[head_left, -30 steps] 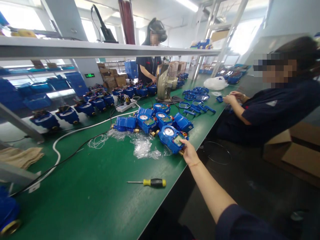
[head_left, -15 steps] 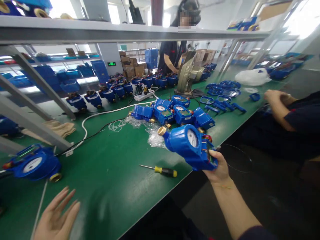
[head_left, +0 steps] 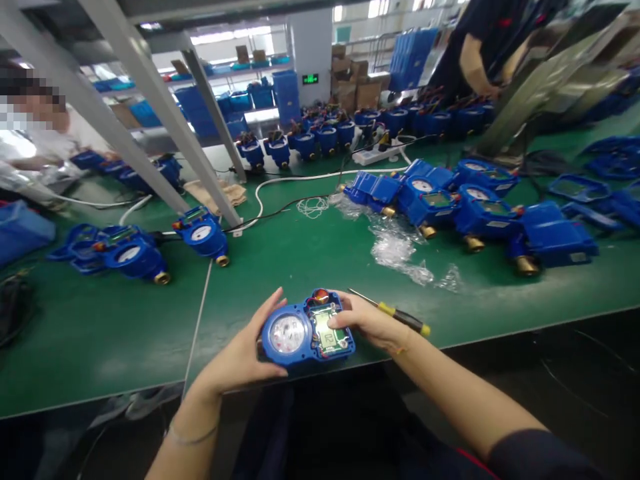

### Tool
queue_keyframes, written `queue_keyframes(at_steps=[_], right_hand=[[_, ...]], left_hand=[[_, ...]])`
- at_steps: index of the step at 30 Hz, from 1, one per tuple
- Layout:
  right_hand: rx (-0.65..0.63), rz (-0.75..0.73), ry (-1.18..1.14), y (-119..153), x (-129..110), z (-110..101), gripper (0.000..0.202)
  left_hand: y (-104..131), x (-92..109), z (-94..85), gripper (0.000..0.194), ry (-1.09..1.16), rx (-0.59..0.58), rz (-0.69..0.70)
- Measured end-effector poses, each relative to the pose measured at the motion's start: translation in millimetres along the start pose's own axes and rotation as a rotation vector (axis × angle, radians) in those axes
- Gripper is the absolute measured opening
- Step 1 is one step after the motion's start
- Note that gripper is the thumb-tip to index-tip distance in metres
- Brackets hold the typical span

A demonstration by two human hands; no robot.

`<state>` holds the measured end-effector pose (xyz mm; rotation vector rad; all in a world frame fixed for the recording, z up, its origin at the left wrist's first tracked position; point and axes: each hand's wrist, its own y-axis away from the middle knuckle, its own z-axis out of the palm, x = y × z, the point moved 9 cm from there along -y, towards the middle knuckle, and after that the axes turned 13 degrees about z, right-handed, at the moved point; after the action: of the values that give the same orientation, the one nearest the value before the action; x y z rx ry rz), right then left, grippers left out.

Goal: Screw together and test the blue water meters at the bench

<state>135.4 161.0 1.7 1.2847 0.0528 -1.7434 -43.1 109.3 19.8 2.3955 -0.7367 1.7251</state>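
Observation:
A blue meter [head_left: 289, 333] with a round dial and an uncovered green circuit board lies between my hands at the table's front edge, dial to the left. My left hand [head_left: 245, 350] wraps round its dial end, thumb below and fingers above. My right hand [head_left: 363, 320] grips the board end, its thumb on the board. Just beyond my right wrist, a yellow and black screwdriver [head_left: 400, 316] rests on the green table [head_left: 280, 260]. Two more blue meters stand to the left, one of them [head_left: 203, 235] beside a table seam.
Several blue meters [head_left: 487, 210] and crumpled clear plastic [head_left: 397, 250] lie at the right. A white cable [head_left: 260, 193], a power strip [head_left: 377, 153] and grey shelf posts [head_left: 213, 127] are farther back. People work behind the table and at far left.
The view has swung left. The meter has moved from the right to in front of me and turned face up. My left hand, earlier spread and holding nothing, now holds its dial end.

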Motion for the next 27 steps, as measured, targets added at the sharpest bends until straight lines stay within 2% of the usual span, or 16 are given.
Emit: queue_keyframes(at_steps=[4, 6, 9, 12, 14, 17, 19, 21, 23, 25, 27], right_hand=[[-0.069, 0.049, 0.128, -22, -9, 4, 0.059], [-0.026, 0.049, 0.203, -27, -18, -4, 0.072], [0.184, -0.059, 0.329, -18, -38, -28, 0.087], [0.39, -0.26, 0.41, 6, -52, -41, 0.076], [0.513, -0.358, 0.411, 21, -46, -42, 0.071], [0.639, -0.39, 0.39, 30, -19, -34, 0.08], [0.617, -0.384, 0.365, 25, -1, -22, 0.09], [0.555, -0.383, 0.331, 17, 9, -11, 0.095], [0.525, -0.391, 0.316, 13, 11, -5, 0.095], [0.55, -0.403, 0.338, 12, 8, -4, 0.093], [0.581, -0.418, 0.371, 14, 6, -5, 0.092]], left_hand=[[-6, -21, 1.3, 0.117, 0.088, 0.054, -0.017], [-7, -25, 2.4, 0.109, 0.091, 0.133, 0.002], [-4, -25, 8.3, 0.104, 0.043, 0.304, 0.012], [3, -25, 21.7, 0.102, -0.032, 0.514, -0.047], [7, -24, 34.6, 0.102, -0.084, 0.655, -0.102], [7, -19, 57.8, 0.103, -0.147, 0.806, -0.14], [4, -14, 72.7, 0.1, -0.155, 0.827, -0.137], [0, -12, 84.0, 0.098, -0.118, 0.771, -0.128], [-2, -8, 86.0, 0.094, -0.078, 0.69, -0.095], [-1, -1, 73.8, 0.083, -0.066, 0.659, -0.044], [-1, 5, 51.2, 0.071, -0.075, 0.68, -0.011]])
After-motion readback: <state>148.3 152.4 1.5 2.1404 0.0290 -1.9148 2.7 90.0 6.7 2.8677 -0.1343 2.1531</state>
